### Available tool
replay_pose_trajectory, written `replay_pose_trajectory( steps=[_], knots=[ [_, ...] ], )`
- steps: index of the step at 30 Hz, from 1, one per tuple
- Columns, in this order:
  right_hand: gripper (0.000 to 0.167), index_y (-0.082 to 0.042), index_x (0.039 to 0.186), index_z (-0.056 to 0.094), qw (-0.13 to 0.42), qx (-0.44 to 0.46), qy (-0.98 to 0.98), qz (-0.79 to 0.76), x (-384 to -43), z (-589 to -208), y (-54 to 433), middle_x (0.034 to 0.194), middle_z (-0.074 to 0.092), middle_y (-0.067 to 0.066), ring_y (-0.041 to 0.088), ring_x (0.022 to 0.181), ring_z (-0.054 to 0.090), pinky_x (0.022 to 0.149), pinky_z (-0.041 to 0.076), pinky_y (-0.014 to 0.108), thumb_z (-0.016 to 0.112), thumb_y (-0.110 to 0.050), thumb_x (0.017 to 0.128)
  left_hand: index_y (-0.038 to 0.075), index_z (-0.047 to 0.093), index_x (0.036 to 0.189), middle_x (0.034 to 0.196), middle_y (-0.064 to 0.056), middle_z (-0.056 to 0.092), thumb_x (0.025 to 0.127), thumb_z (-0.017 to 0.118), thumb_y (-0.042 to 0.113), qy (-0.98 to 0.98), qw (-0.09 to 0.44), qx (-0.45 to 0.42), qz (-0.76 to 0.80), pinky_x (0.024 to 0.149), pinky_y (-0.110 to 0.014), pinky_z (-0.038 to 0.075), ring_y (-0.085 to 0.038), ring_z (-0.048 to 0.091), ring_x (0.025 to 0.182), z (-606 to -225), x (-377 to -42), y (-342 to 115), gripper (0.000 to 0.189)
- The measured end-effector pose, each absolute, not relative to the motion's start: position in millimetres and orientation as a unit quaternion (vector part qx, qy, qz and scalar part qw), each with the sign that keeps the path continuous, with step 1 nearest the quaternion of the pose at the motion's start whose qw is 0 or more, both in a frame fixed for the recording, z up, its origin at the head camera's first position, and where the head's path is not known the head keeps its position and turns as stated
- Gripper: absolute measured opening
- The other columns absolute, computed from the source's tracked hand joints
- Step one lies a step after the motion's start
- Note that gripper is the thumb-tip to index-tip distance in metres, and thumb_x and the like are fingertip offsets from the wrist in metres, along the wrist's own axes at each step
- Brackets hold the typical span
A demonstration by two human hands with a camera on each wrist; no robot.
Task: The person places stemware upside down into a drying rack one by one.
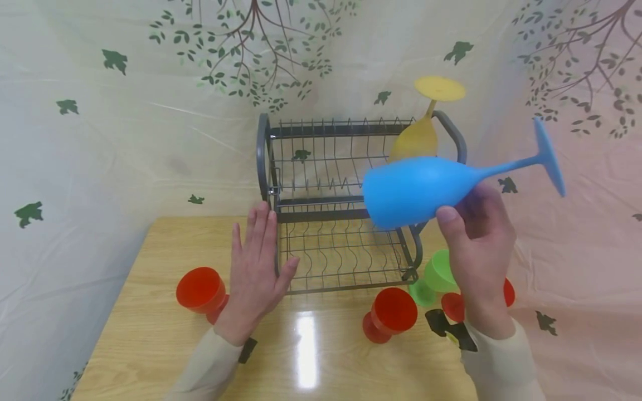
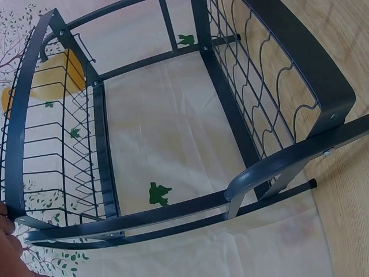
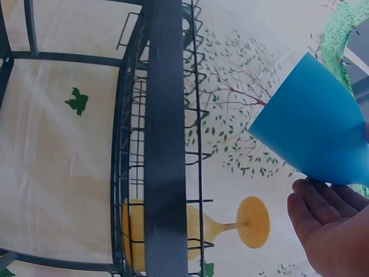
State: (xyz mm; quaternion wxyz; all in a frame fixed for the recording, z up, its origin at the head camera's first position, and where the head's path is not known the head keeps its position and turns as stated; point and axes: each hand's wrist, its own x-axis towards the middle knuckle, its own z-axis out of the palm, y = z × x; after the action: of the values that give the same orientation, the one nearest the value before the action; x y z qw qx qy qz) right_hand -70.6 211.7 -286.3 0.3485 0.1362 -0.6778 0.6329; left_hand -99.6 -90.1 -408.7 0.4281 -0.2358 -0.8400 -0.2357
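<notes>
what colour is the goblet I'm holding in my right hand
Plain blue; the goblet shows best in the head view.

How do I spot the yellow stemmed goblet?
Find the dark metal dish rack on the light wooden table. At the right end of its upper tier sits the yellow stemmed goblet, bowl down. Its round foot points up, whereas the blue stemmed goblet in the right hand is tipped sideways.
</notes>
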Motion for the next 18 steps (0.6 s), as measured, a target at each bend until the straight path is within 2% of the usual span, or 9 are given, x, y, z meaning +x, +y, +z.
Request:
replay_pose_trajectory(
  steps=[8,14,18],
  knots=[
    [0.049,-0.015,0.142,0.061,0.354,0.099,-0.723,0.584,-82,-265,207,0.138,0.065,0.010,0.027,0.127,0.063,0.104,0.052,0.031,0.070,-0.019,0.094,-0.002,0.028,0.161,0.169,-0.017,0.026,0.109,0.034,0.049,-0.844,0.425,-0.230,-0.231,0.125,-0.063,0.012,-0.035,0.020,0.157,-409,-98,-90,0.074],
    [0.048,-0.009,0.137,0.065,0.354,0.158,-0.682,0.620,-105,-258,205,0.133,0.067,0.018,0.030,0.120,0.065,0.101,0.054,0.029,0.075,-0.014,0.091,-0.002,0.028,0.161,0.169,-0.016,0.026,0.109,0.032,0.050,-0.847,0.422,-0.227,-0.229,0.125,-0.063,0.012,-0.034,0.019,0.157,-410,-98,-90,0.074],
    [0.049,-0.008,0.137,0.065,0.340,0.153,-0.678,0.633,-119,-255,203,0.132,0.067,0.016,0.028,0.119,0.066,0.102,0.054,0.030,0.076,-0.013,0.090,-0.002,0.028,0.161,0.169,-0.016,0.026,0.109,0.031,0.051,-0.849,0.419,-0.226,-0.229,0.125,-0.062,0.012,-0.033,0.018,0.157,-410,-98,-90,0.075]
  ],
)
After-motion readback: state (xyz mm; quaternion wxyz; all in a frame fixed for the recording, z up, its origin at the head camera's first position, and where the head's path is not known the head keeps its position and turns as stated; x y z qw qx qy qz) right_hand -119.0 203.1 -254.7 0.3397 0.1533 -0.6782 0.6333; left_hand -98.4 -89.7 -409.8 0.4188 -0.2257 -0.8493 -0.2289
